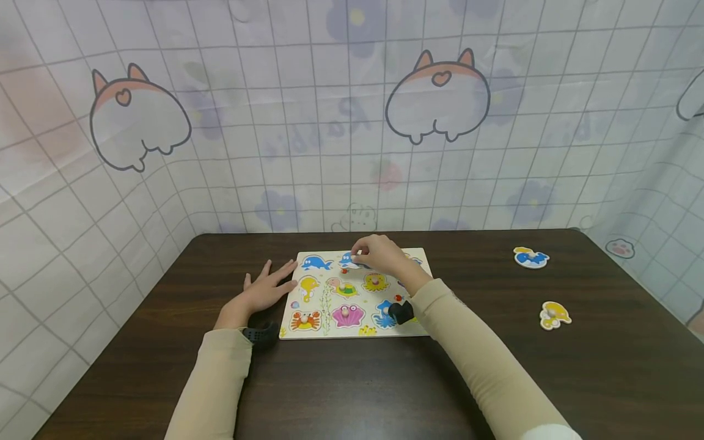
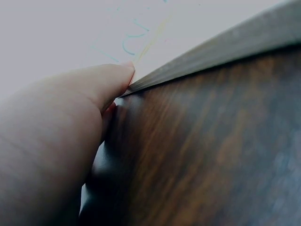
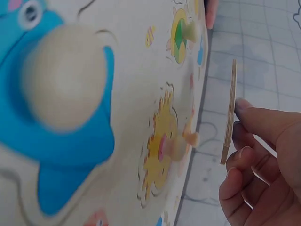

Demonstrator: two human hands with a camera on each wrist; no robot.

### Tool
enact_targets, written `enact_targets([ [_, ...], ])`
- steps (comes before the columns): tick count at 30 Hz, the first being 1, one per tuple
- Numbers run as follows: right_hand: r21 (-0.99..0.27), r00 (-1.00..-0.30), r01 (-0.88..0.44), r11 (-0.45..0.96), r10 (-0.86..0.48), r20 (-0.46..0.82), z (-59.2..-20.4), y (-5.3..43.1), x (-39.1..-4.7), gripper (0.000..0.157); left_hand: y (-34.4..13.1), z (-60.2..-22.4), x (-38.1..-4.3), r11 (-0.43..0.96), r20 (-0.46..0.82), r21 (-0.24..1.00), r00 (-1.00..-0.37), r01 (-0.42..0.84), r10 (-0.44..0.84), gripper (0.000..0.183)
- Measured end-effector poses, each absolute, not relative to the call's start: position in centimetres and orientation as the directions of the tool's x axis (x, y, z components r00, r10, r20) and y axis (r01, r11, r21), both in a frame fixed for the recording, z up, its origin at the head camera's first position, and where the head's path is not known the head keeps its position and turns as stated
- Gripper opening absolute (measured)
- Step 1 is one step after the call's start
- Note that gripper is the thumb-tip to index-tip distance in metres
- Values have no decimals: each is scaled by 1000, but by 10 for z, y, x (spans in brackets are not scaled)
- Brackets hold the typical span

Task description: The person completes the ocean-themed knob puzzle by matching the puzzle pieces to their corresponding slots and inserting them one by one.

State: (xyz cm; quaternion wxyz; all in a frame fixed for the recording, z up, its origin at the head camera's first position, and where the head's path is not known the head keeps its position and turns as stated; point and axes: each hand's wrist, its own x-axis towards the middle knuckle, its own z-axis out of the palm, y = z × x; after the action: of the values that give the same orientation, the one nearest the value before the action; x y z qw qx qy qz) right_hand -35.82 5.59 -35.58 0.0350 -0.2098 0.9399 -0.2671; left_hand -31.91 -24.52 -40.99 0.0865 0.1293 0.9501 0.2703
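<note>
A wooden knob puzzle board (image 1: 324,302) with sea animals lies flat on the table. Over its top middle, my right hand (image 1: 379,253) pinches a thin wooden puzzle piece (image 3: 230,113). The right wrist view has this piece edge-on, raised off the board, its picture side hidden. Blue colouring (image 1: 348,261) shows under those fingers. My left hand (image 1: 266,290) lies spread at the board's left edge, fingertips right at the rim; the left wrist view shows a finger (image 2: 110,80) at the board's corner. A blue octopus piece (image 3: 84,146) with a round knob sits near the right wrist.
On the table's right lie two loose puzzle pieces, a blue one (image 1: 531,259) with yellow and a yellow one (image 1: 554,315). The board carries a crab (image 1: 305,321), a pink shell (image 1: 348,316) and a turtle (image 1: 343,288). Behind the dark table (image 1: 352,385) hangs a checked curtain (image 1: 330,165).
</note>
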Motion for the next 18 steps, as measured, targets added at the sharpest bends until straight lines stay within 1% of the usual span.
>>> enact_targets([
  [7,-531,-909,-364,765,-417,22,-359,38,-363,19,-242,-407,-318,826,-100,530,-953,191,284,68],
  [18,-542,-923,-327,775,-385,7,-361,18,-365,17,-245,-407,-318,820,-103,540,-951,192,290,69],
])
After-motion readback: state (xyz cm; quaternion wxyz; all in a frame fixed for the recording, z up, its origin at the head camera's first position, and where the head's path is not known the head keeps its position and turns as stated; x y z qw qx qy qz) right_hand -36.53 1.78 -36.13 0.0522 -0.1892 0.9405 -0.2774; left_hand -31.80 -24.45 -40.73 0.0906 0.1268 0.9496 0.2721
